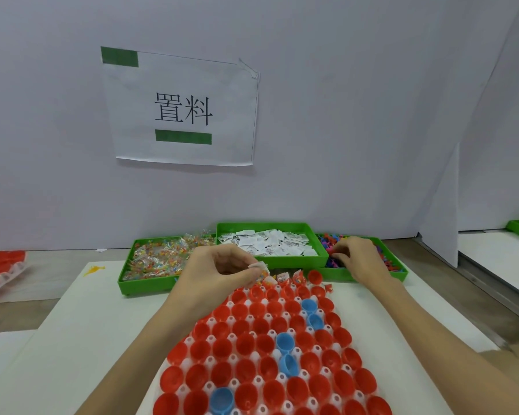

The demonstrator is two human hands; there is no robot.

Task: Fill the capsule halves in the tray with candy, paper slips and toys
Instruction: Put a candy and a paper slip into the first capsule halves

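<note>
Capsule halves (253,348), mostly red with a few blue, sit open side up in the white tray (174,381) before us, on a white board (81,333). Our left hand (222,272) hovers over the tray's far left corner; its fingers are curled, and thumb and fingertips pinch a paper slip (259,265) together with a small candy packet (262,277). A few halves in the far row already carry slips and candy. Our right hand (357,259) reaches into the toy bin (399,272) at far right, fingers bent down among the coloured toys (330,244); whether they have closed on one we cannot tell. Between the bins of toys and candy lies the slip bin (267,227), heaped with white slips (270,244). The candy bin (126,280), full of clear packets (159,256), sits at left, touching the slip bin. On the wall hangs a paper sign (183,109). Another tray of red halves (0,269) lies at far left.
</note>
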